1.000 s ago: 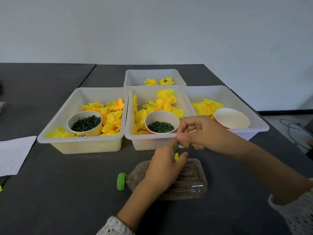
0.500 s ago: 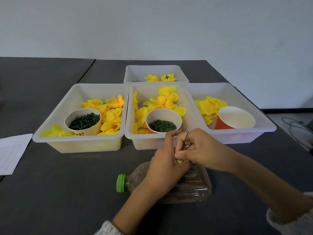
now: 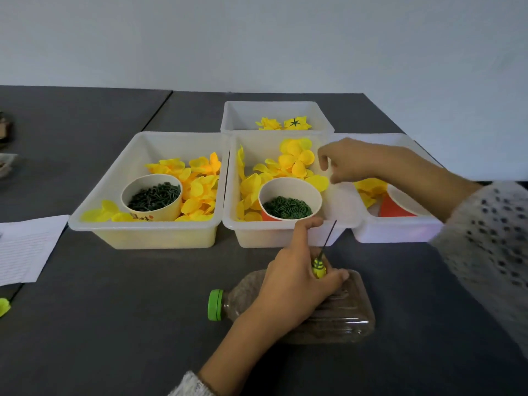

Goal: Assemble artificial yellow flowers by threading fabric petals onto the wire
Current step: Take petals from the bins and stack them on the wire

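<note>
Looking down from the head camera, we pinch the wire (image 3: 328, 237) low in the frame's centre with our left hand (image 3: 297, 281), fingers curled round a small yellow and green piece (image 3: 318, 267) at its base; the wire tilts up towards the middle bin (image 3: 285, 232). Our right hand (image 3: 351, 162) hovers at centre right over that bin's far right corner, fingers loosely curled and holding nothing we can see, just beside the yellow petals (image 3: 295, 157). A cup of green rings (image 3: 288, 200) sits among those petals. Under our left hand a clear bottle (image 3: 343, 310) with a green cap lies on its side on the dark worktop (image 3: 114, 310). At upper centre, a farther bin (image 3: 277, 110) holds finished flowers (image 3: 283, 123).
</note>
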A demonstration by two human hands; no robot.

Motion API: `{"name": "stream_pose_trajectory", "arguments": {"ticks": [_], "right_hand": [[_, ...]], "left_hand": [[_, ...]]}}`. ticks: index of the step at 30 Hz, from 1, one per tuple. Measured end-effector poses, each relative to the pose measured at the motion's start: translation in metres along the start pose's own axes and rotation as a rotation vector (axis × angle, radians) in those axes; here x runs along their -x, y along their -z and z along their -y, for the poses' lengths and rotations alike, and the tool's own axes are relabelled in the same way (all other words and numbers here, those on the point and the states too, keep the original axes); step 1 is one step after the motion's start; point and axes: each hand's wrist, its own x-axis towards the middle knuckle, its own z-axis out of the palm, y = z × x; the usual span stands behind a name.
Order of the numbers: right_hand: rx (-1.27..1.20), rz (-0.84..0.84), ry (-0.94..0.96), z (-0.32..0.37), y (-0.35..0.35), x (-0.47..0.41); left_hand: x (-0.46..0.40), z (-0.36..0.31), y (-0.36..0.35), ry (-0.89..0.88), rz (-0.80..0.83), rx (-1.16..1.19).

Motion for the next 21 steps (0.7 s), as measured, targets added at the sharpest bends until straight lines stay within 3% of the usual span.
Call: {"name": "stream_pose_trajectory", "arguments": {"ticks": [4, 10, 15, 19, 21], "right_hand": [[0.317, 0.017, -0.002, -0.008, -0.041, -0.040], [0.570, -0.279, 0.111, -0.005, -0.061, -0.060], [0.284, -0.533, 0.015, -0.012, -0.036, -0.039], [-0.025, -0.792, 0.095, -0.002, -0.010, 0.004], [-0.278, -0.842, 0.131, 0.008, -0.002, 0.028]], "left_hand": [[0.000, 0.001, 0.000, -0.009, 0.006, -0.013], [0.002, -0.003, 0.002, -0.028, 0.035, 0.021], [0.004, -0.009, 0.006, -0.042, 0.030, 0.204], [0.008, -0.012, 0.009, -0.071, -0.072, 0.277], [0.008, -0.014, 0.010, -0.090, -0.141, 0.326]]}}
